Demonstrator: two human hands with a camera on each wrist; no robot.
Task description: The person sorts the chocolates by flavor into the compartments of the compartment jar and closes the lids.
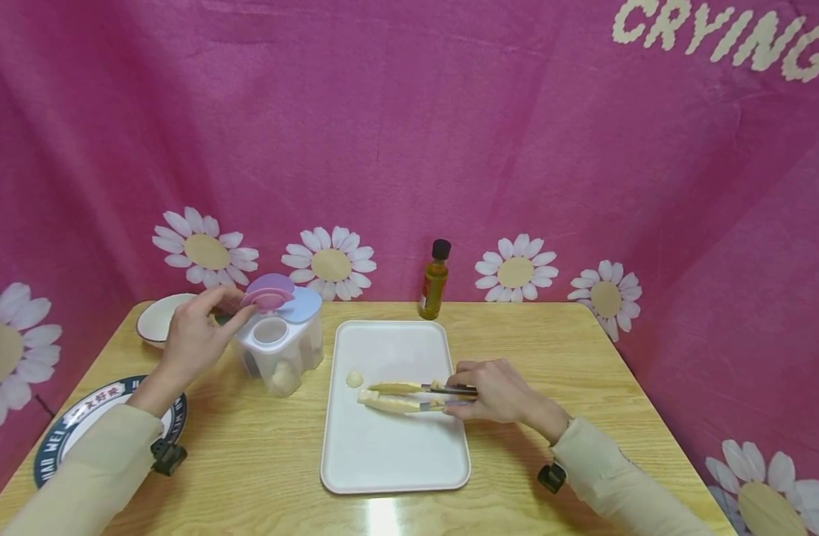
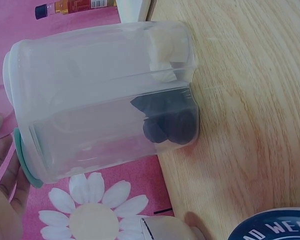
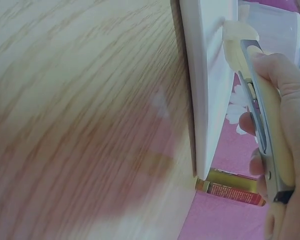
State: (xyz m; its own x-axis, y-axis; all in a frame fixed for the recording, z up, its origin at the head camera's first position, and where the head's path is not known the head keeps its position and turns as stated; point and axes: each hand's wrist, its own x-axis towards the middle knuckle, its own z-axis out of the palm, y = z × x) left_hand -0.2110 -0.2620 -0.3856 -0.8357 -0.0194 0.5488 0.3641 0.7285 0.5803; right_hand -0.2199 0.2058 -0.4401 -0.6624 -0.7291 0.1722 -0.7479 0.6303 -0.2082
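My left hand (image 1: 198, 327) pinches the raised pink lid (image 1: 270, 299) of a clear compartment container (image 1: 302, 346). Under that lid a round opening (image 1: 270, 330) shows. Through the wall of one compartment, pale chunks (image 2: 165, 47) are visible; dark pieces (image 2: 172, 117) sit in the neighbouring one. Over a white tray (image 1: 396, 461), my right hand (image 1: 496, 391) grips food tongs (image 1: 399, 403) with pale yellow ends and metal-and-black handles. A pale chunk (image 1: 365, 396) is at the tongs' tips, and another pale piece (image 1: 354, 380) lies close by on the tray.
Behind the tray stands an oil bottle (image 1: 434, 281) with a black cap. A white bowl (image 1: 161, 318) sits at the back left, and a dark-rimmed plate (image 1: 48, 454) lies partly under the left forearm. Pink cloth (image 1: 396, 149) hangs behind the wooden table (image 1: 550, 342).
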